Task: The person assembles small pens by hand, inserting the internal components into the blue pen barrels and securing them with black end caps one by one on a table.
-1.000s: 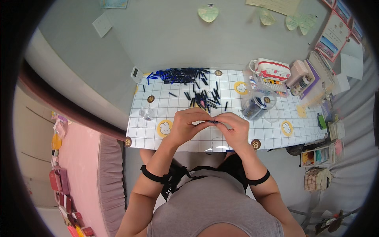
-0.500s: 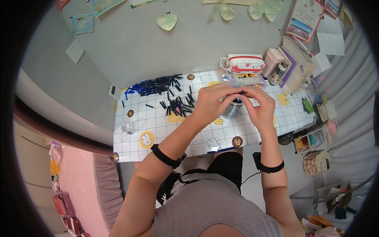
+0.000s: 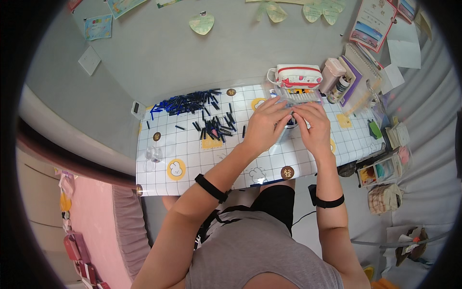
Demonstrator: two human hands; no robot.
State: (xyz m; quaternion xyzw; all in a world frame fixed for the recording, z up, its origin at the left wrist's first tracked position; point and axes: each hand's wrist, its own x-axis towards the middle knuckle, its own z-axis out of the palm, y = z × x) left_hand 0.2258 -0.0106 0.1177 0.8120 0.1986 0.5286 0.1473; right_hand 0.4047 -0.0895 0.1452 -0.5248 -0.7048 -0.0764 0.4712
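My left hand [image 3: 267,126] and my right hand [image 3: 315,126] meet above the right half of the table, thumbs and fingertips pinched close together. Something small and dark sits between the fingertips, too small and hidden to name. Beneath them stands a see-through jar [image 3: 286,134] with a dark top part, mostly covered by my hands. To the left of my left hand lies a loose heap of short dark sticks like ink cartridges [image 3: 215,128], with a larger blue-black heap [image 3: 190,102] behind it.
A white and red pencil case [image 3: 299,77] rests on a clear box at the back. Beside it stand a pink container [image 3: 332,75], a bottle [image 3: 340,89] and upright notebooks [image 3: 353,79]. Small clear cups [image 3: 153,155] and a white timer [image 3: 137,110] are at the left.
My left hand has its fingers more stretched over the jar, and its forearm has shifted slightly right. My right hand has dipped a little toward the jar. The heaps look the same.
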